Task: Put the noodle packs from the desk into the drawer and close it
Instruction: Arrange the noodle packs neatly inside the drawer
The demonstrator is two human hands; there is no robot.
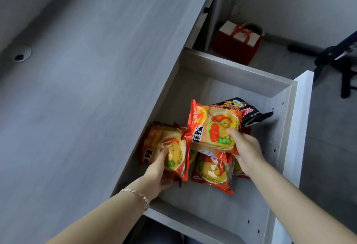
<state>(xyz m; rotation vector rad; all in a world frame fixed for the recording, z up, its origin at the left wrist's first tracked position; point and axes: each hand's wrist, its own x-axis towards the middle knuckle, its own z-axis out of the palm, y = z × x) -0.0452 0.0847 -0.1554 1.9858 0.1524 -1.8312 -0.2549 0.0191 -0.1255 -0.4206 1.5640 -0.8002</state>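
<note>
The grey drawer (237,77) stands pulled open beside the desk (87,89). Several orange noodle packs lie inside it. My left hand (156,174) grips an orange pack (170,147) at the drawer's left side. My right hand (245,151) holds another orange pack (214,126) above the pile, tilted. A black noodle pack (249,110) lies behind it, partly hidden. One more orange pack (212,172) rests flat on the drawer floor between my hands.
The drawer's white front panel (297,128) is at the right. A red and white bag (239,41) sits on the floor beyond the drawer. A black chair base (336,58) stands at the far right. A round cable grommet (22,53) is set in the desk.
</note>
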